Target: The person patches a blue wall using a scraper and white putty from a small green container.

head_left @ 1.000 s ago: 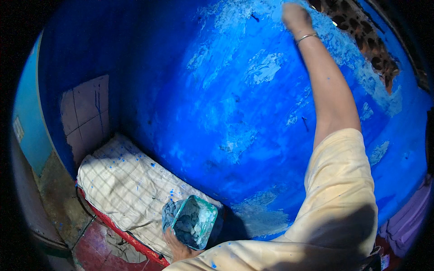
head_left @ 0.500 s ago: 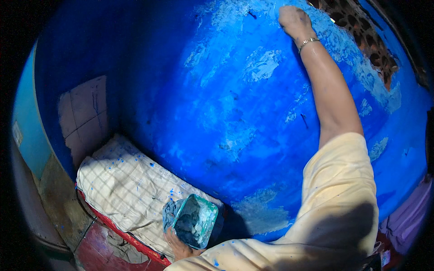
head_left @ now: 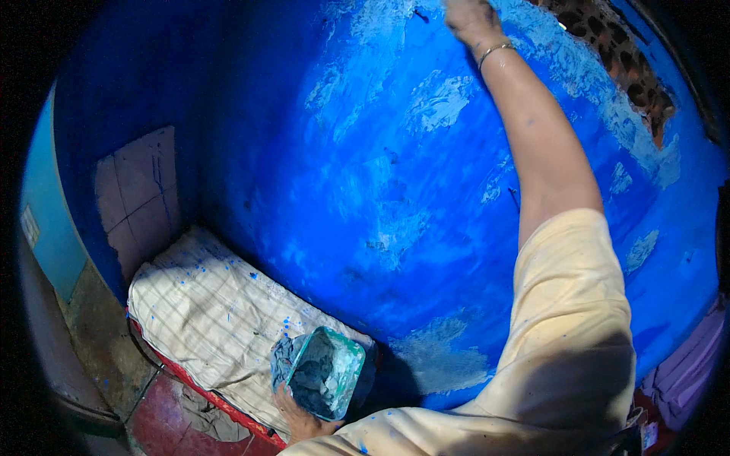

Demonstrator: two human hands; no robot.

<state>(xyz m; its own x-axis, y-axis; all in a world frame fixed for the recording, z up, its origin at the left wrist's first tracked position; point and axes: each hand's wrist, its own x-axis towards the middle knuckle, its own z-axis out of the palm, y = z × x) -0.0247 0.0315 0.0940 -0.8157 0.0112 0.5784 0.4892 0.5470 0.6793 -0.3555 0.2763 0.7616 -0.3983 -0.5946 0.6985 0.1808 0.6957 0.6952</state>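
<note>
My left hand [head_left: 298, 416] grips the near side of a green square tub [head_left: 354, 372] at lower centre. Pale putty [head_left: 332, 380] coats the inside of the tub. Bunched against its left side is a grey-blue rag [head_left: 281, 357]. High up, my right hand [head_left: 473, 24] is closed against the blue wall [head_left: 449, 228], with a bracelet [head_left: 496, 50] at the wrist. The picture's top edge cuts off its fingertips, so what they hold is hidden. Around that hand the wall carries light, rough smears [head_left: 380, 30].
A long seat or bed under a paint-spotted cream cloth [head_left: 213, 296] runs along the wall's foot at left, with a red edge. Grey bare patches [head_left: 141, 194] mark the far left wall. A spotted brown piece [head_left: 608, 53] shows at upper right, purple cloth [head_left: 688, 346] at lower right.
My right hand has slid left and slightly up along the wall, its arm swinging with it. The left hand and tub stay almost where they were.
</note>
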